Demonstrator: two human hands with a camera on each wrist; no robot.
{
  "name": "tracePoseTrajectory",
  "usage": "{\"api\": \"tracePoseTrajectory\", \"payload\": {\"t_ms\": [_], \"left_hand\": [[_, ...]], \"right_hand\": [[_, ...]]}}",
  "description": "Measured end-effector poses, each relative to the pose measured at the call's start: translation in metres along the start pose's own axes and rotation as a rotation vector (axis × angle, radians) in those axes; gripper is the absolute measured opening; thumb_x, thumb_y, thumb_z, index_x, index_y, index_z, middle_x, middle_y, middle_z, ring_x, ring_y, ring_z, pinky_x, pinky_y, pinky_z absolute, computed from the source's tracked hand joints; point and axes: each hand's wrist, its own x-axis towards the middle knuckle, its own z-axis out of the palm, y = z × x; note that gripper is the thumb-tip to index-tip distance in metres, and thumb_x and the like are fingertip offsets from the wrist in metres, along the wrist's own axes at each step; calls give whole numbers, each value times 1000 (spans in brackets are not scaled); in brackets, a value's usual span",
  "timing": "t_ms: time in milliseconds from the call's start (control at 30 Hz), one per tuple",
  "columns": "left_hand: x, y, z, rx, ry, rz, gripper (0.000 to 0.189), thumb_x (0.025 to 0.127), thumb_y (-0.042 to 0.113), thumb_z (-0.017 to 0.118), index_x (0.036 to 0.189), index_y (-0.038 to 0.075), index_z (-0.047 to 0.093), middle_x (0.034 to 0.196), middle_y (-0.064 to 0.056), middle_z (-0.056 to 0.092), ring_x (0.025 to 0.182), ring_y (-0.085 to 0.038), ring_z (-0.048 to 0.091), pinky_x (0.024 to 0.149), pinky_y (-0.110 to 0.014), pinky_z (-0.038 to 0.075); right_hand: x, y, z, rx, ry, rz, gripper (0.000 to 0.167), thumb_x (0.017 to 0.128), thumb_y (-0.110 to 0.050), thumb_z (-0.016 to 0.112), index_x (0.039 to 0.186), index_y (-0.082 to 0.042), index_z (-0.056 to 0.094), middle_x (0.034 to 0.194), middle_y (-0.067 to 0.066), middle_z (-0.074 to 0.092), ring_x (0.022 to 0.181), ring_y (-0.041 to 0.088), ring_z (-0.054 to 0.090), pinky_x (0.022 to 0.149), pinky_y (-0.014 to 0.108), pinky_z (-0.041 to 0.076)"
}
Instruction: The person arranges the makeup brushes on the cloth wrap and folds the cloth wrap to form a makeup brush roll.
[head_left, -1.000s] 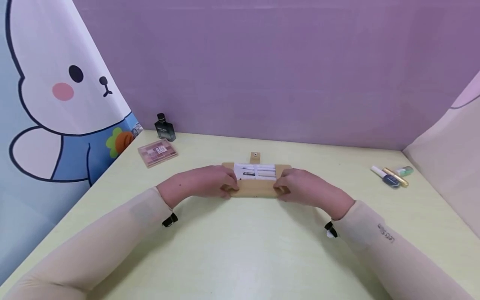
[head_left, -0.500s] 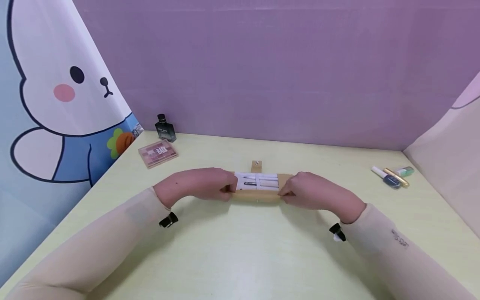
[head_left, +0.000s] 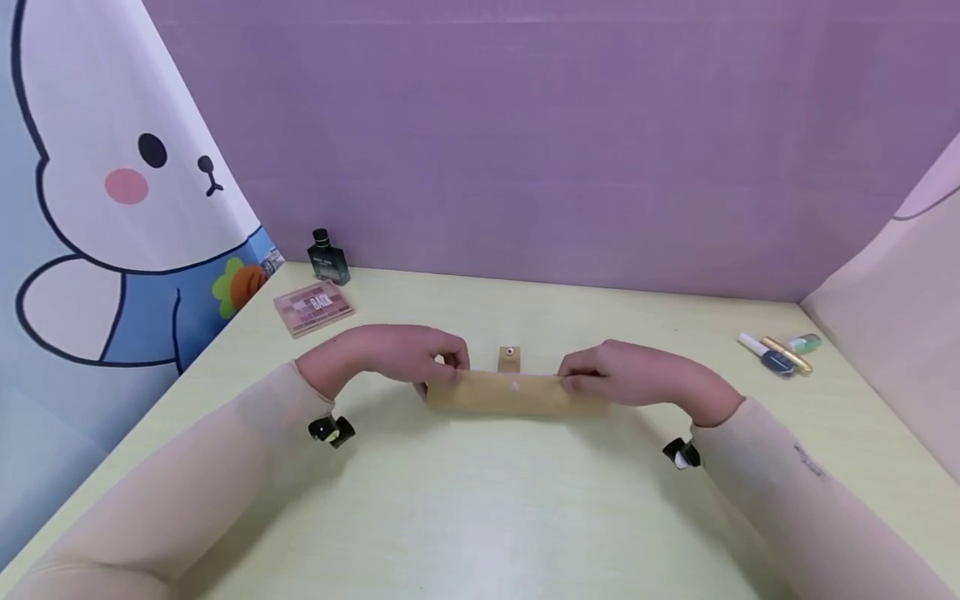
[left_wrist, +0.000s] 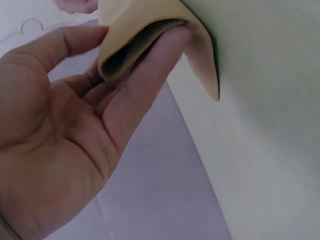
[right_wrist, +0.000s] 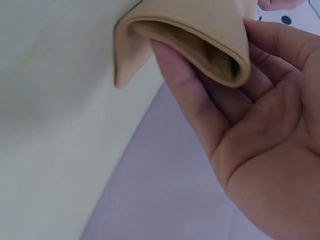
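A tan brush roll [head_left: 517,396], folded over on itself, sits in the middle of the table in the head view. Its strap with a snap button [head_left: 509,360] sticks out flat at the far side. My left hand [head_left: 405,354] grips the roll's left end, and my right hand [head_left: 633,375] grips its right end. In the left wrist view, thumb and fingers pinch around the rolled end [left_wrist: 145,22]; its layers curl into a hollow loop. The right wrist view shows the other end [right_wrist: 200,22] pinched likewise. The brushes inside are hidden by the fold.
At the back left a black bottle [head_left: 328,258] stands behind a pink makeup palette [head_left: 313,307]. Several small cosmetic tubes lie at the right, among them a dark blue one with a white cap [head_left: 772,358]. A purple curtain [head_left: 525,150] rises behind the pale table [head_left: 480,500].
The near part of the roll has been folded over away from me, covering the brushes that showed before. Both hands stay at its ends, and the strap now sits slightly nearer.
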Motion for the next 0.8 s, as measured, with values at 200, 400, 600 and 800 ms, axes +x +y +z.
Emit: {"api": "tracePoseTrajectory", "payload": {"t_ms": [200, 400, 600, 800], "left_hand": [[12, -16, -5, -115, 56, -65, 22, 112, 21, 54, 126, 11, 66, 119, -9, 67, 96, -19, 70, 82, -36, 67], [29, -24, -3, -36, 89, -115, 21, 112, 21, 55, 125, 10, 67, 115, -8, 68, 82, -16, 71, 75, -31, 65], [37, -21, 1, 97, 127, -160, 14, 112, 20, 56, 117, 11, 66, 110, -7, 68, 74, -14, 71, 69, -27, 63], [37, -16, 5, 220, 159, -179, 12, 111, 22, 59, 108, 13, 66, 95, -2, 67, 68, -13, 71, 69, -26, 61]], "right_hand": [[19, 13, -2, 43, 47, 30, 22, 112, -20, 51, 114, -24, 73, 113, -4, 69, 99, 15, 60, 92, 36, 50], [34, 22, 1, 35, 43, 76, 24, 112, -24, 52, 118, -25, 75, 124, 0, 71, 112, 18, 62, 103, 43, 50], [43, 25, 5, 33, 58, 89, 18, 110, -21, 56, 110, -22, 75, 107, -2, 71, 94, 15, 58, 87, 33, 47], [50, 22, 8, 25, 94, 83, 11, 107, -19, 64, 109, -17, 74, 98, 0, 69, 88, 14, 57, 82, 31, 47]]}}
